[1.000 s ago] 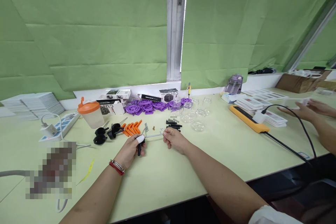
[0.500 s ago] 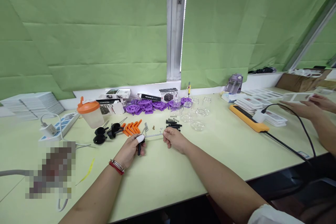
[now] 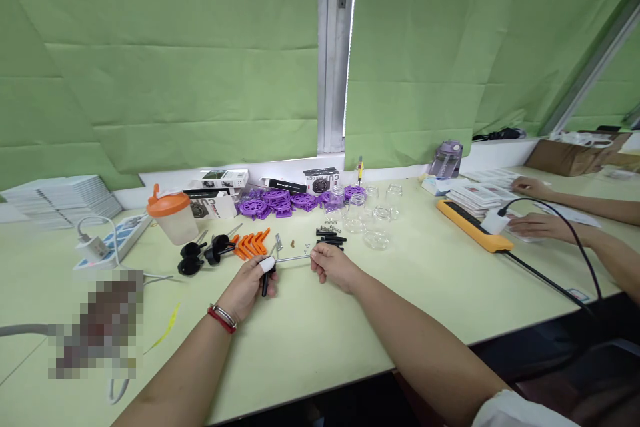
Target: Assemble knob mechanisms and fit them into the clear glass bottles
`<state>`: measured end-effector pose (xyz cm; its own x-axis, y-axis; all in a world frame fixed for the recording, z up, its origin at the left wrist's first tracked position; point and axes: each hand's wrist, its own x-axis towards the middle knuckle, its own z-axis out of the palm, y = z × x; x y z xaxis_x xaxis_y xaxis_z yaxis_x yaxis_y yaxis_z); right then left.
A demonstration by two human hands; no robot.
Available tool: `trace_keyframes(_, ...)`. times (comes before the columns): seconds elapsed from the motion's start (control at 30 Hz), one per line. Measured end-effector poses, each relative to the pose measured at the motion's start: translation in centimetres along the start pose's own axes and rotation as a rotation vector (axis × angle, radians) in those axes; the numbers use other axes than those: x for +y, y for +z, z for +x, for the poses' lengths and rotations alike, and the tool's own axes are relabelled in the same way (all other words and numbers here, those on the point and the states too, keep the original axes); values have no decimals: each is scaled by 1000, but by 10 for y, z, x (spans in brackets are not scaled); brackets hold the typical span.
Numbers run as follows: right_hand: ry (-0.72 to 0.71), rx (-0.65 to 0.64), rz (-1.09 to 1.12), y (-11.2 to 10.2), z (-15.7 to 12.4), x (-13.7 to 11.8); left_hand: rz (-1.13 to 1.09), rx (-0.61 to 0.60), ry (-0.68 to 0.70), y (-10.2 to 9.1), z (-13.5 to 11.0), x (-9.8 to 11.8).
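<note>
My left hand (image 3: 256, 282), with a white cover on one finger, is closed around a black-handled part (image 3: 265, 283). From it a thin metal rod (image 3: 294, 258) runs level to the right. My right hand (image 3: 333, 267) pinches the rod's far end. Just beyond my hands lie orange angled pieces (image 3: 251, 243), black rod-shaped pieces (image 3: 330, 238), small springs (image 3: 331, 227) and tiny brass bits (image 3: 293, 243). Black cup-like parts (image 3: 193, 258) with metal stems are to the left. What my fingertips cover cannot be made out.
Purple plastic parts (image 3: 275, 202) and clear glass jars (image 3: 377, 213) stand behind. At left are an orange-lidded cup (image 3: 175, 217) and a white power strip (image 3: 117, 240). An orange power strip (image 3: 470, 227) with a black cable lies right, near another person's hands (image 3: 537, 223) over printed sheets.
My hands and the rod look almost unmoved. At right, the other person's hands have put down a white card-like item and now rest apart on the papers.
</note>
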<state>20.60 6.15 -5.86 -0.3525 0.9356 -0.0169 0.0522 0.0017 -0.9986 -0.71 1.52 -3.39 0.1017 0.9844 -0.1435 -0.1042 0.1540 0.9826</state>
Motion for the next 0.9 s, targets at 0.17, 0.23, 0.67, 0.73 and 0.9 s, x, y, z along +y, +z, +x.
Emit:
trace_keyframes(0.17, 2, -5, 0, 0, 1, 2, 0, 0, 2, 0, 1, -1)
trace_keyframes(0.23, -1, -7, 0, -1, 1, 2, 5, 3, 2, 0, 1, -1)
trace_keyframes(0.67, 0, -14, -7, -1, 1, 2, -1, 14, -5, -1, 1, -1)
trace_keyframes(0.73, -3, -14, -8, -1, 2, 3, 3, 5, -4, -1, 1, -1)
trace_keyframes(0.9, 0, -14, 10, 0, 1, 1, 5, 7, 4, -1, 1, -1)
